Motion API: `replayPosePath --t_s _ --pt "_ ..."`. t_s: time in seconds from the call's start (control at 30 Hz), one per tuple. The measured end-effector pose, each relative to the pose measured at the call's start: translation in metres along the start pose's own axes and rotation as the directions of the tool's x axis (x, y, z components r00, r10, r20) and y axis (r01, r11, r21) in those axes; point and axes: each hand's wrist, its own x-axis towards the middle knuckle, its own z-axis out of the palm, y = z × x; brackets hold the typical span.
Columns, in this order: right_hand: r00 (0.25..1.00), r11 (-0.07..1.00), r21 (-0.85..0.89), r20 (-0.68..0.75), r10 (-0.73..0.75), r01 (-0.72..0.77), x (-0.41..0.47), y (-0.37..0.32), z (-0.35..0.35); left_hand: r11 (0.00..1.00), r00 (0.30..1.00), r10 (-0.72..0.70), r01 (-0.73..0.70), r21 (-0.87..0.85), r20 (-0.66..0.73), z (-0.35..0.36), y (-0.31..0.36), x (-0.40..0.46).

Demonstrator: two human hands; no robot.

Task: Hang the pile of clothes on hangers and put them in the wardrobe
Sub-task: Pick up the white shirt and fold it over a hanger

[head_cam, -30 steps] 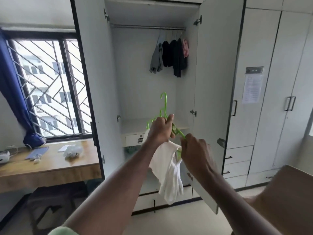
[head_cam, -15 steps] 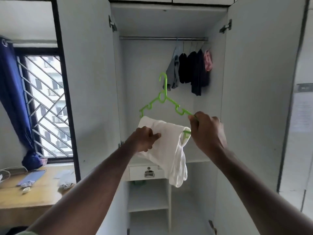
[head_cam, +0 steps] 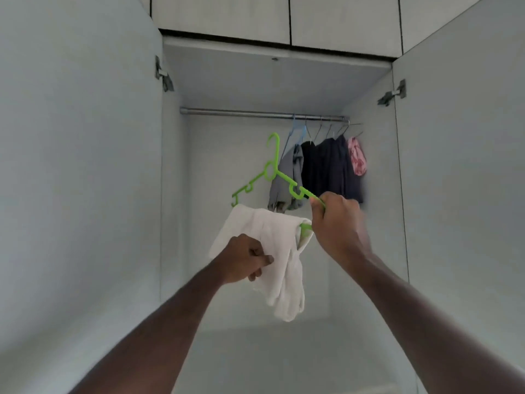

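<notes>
Change: hanger [head_cam: 272,172] raised nearer the rail [head_cam: 255,112] than before.
Right hand [head_cam: 338,223]: fingers grip hanger's right end.
Left hand [head_cam: 244,263]: pinches white cloth [head_cam: 272,245] draped on hanger.
Writing: none legible.

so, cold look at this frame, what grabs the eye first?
The bright green hanger at centre, with a white garment draped over its lower bar. The right hand grips the hanger's right arm and the left hand pinches the cloth. Behind them, the rail in the open wardrobe carries a bunch of grey, dark and pink clothes at its right end, while its left stretch is bare.
</notes>
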Motion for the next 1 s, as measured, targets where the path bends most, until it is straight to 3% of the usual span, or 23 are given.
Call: replayPosePath --t_s 0.1,0.23,0.37,0.5,0.7,1.0 --pt "1.0 0.999 -0.034 -0.017 -0.004 0.003 0.04 0.006 0.03 0.998 0.997 0.04 -0.037 0.049 -0.062 -0.017 -0.023 0.063" --pt "0.997 0.998 -0.058 -0.06 -0.041 0.038 0.1 0.022 0.078 0.979 0.994 0.104 -0.097 0.177 -0.031 -0.027 -0.04 0.14" --pt "0.992 0.997 -0.056 -0.109 -0.068 0.062 0.161 0.034 0.112 0.934 0.965 0.212 -0.155 0.324 -0.151 -0.04 -0.047 0.21" --pt "0.988 0.996 -0.07 -0.139 -0.07 0.06 0.217 0.043 0.128 0.941 0.937 0.263 -0.196 0.277 -0.229 -0.041 -0.055 0.27" --pt "0.972 0.983 -0.111 -0.168 -0.166 0.149 0.298 0.039 0.156 0.902 0.903 0.34 -0.234 0.362 -0.264 -0.049 -0.051 0.36" --pt "0.977 0.989 -0.097 -0.173 -0.124 0.108 0.349 0.02 0.212 0.848 0.852 0.455 -0.327 0.417 -0.259 -0.061 -0.07 0.441"
